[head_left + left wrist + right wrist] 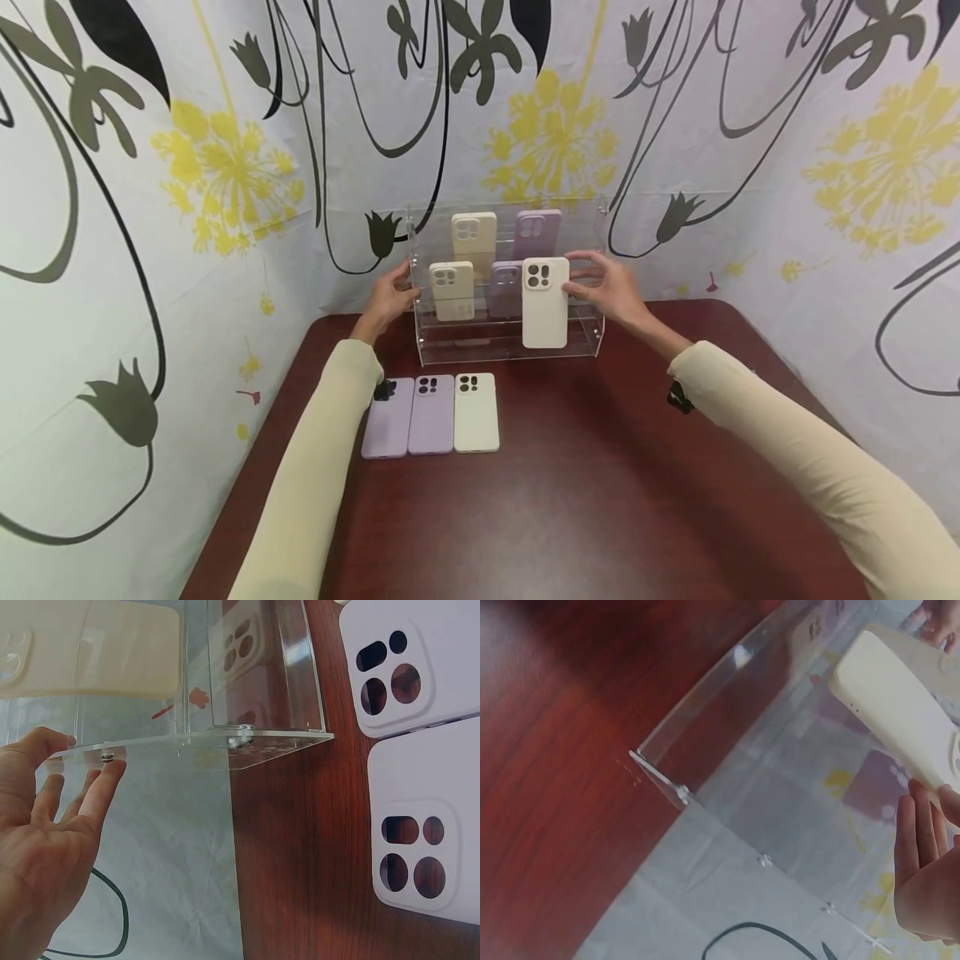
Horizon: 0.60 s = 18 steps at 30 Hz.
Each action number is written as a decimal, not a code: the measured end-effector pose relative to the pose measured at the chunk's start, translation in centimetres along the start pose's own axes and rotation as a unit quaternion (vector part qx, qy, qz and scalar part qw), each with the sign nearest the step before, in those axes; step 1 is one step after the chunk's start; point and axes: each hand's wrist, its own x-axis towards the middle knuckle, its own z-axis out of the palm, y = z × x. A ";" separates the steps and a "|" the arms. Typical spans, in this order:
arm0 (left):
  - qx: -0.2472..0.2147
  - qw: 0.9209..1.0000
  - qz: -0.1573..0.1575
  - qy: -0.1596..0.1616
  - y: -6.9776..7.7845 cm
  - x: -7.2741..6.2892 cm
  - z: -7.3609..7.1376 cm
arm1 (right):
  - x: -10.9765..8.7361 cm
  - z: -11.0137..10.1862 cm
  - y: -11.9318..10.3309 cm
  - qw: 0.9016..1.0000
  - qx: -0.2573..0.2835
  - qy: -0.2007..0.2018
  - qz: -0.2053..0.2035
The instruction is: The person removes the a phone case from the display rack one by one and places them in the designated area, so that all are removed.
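A clear acrylic tiered display stand [419,337] stands at the back of the table. My left hand [387,300] pinches its left side panel, thumb inside and fingers outside in the left wrist view. My right hand [611,287] grips a cream phone case [545,317] by its right edge, upright before the stand's right half. Behind it, a lower purple case [504,292] is partly hidden. An upper purple case [538,235], an upper cream case [474,237] and a lower cream case [452,300] lean on the tiers.
In front of the stand, two purple cases, one at left [388,429] and one in the middle [432,425], lie flat beside a white case [476,421]. The dark red wooden table [570,500] meets flower-patterned sheeting [360,183] at the back and sides.
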 end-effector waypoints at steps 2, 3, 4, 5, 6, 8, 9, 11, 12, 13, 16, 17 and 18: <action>0.002 1.000 0.000 -0.002 0.0 0.1 0.0 | -0.3 0.4 0.3 1.000 0.011 -0.001 -0.004; 0.003 1.000 -0.001 -0.002 0.1 0.1 0.0 | -0.4 0.7 0.4 1.000 0.014 -0.003 -0.006; 0.006 1.000 -0.001 -0.002 0.1 0.1 0.0 | -0.5 0.9 0.6 1.000 0.017 -0.006 -0.006; 0.007 1.000 -0.001 -0.003 0.2 0.0 0.0 | -0.7 1.1 0.7 1.000 0.024 -0.009 -0.004; 0.009 1.000 -0.002 -0.002 0.3 0.0 0.0 | -0.8 1.3 0.8 1.000 0.026 -0.013 -0.003; 0.010 1.000 -0.002 0.000 0.4 -0.2 0.1 | -1.2 1.8 1.0 0.999 0.030 -0.019 0.001; 0.011 1.000 -0.003 0.000 0.5 -0.2 0.1 | -1.4 2.0 1.2 0.999 0.029 -0.020 0.004; 0.013 1.000 -0.004 0.002 0.6 -0.3 0.1 | -1.8 2.5 1.4 0.999 0.025 -0.023 0.010; 0.014 1.000 -0.005 0.003 0.6 -0.3 0.2 | -2.0 2.8 1.6 0.999 0.020 -0.023 0.012; 0.016 1.000 -0.005 0.003 0.6 -0.4 0.2 | -2.2 3.1 1.7 0.999 0.019 -0.024 0.014; 0.021 1.000 -0.007 0.006 0.5 -0.4 0.1 | -2.7 3.8 2.1 0.999 0.008 -0.027 0.018; 0.020 1.000 -0.007 0.005 0.4 -0.4 0.1 | -2.9 4.0 2.2 0.999 0.008 -0.027 0.019; 0.019 1.000 -0.009 0.006 0.4 -0.3 0.1 | -3.0 4.2 2.2 0.999 0.012 -0.028 0.021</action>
